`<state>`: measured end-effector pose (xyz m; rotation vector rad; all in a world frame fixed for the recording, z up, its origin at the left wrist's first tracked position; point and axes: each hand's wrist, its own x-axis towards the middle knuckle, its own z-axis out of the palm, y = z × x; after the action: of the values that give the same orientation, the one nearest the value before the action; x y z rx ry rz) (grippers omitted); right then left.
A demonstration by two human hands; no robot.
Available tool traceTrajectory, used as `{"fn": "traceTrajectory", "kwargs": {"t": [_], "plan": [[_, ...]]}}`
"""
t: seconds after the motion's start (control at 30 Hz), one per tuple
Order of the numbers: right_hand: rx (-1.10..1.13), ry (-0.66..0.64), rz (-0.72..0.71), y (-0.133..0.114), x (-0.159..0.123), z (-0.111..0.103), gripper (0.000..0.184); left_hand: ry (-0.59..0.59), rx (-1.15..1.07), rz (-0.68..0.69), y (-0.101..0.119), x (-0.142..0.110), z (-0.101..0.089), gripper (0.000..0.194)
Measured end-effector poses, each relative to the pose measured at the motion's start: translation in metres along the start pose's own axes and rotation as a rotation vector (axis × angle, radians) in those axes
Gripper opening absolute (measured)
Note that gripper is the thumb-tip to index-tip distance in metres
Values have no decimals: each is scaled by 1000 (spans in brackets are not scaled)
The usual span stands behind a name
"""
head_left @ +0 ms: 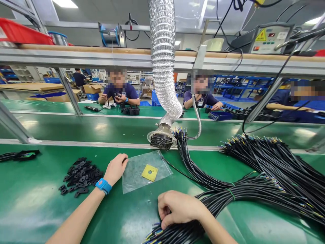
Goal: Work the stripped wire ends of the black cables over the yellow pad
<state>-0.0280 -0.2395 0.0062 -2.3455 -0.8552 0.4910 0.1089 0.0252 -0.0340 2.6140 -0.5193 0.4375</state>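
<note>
My left hand, with a blue wrist strap, is at the upper left edge of a clear plastic bag. Its fingers are curled together, and what they hold, if anything, is hidden. A yellow square pad with a round hole lies on or in the bag. At the front, my right hand is closed over the stripped ends of a black cable bundle. Its thumb and bent fingers are close to the coloured wires; I cannot make out what is between them.
Small black plastic parts are heaped left of my left hand. More black cables fill the right side. A fan on a silver duct hangs at the bench's back edge. Co-workers sit across the green bench.
</note>
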Motion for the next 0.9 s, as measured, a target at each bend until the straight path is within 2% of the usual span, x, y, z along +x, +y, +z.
{"fn": "traceTrajectory", "kwargs": {"t": [0.07, 0.1, 0.17, 0.23, 0.27, 0.33, 0.53, 0.67, 0.77, 0.83, 0.9], "plan": [[181, -2, 35, 4, 2, -2, 15, 18, -49, -2, 1, 0, 1, 19], [277, 40, 81, 8, 5, -3, 14, 23, -78, -14, 3, 0, 1, 19], [377, 260, 184, 17, 14, -2, 18, 28, -148, -51, 5, 0, 3, 18], [295, 568, 222, 28, 26, 2, 22, 37, -217, -85, 7, 0, 4, 18], [209, 682, 213, 33, 32, 5, 22, 43, -244, -97, 8, 0, 5, 18], [52, 767, 184, 43, 42, 11, 22, 49, -279, -107, 9, 0, 6, 19], [-269, 691, 210, 51, 51, 21, 21, 54, -372, -162, 11, 2, 9, 22], [-568, 525, 251, 44, 52, 19, 21, 9, -582, -280, 10, 2, 14, 31], [-724, 417, 237, 40, 53, 17, 18, -8, -783, -318, 12, 2, 15, 39], [-740, 419, 218, 40, 52, 17, 18, -1, -898, -328, 17, 3, 12, 48], [-689, 501, 221, 43, 48, 16, 20, 6, -992, -339, 25, 5, 7, 55]]}}
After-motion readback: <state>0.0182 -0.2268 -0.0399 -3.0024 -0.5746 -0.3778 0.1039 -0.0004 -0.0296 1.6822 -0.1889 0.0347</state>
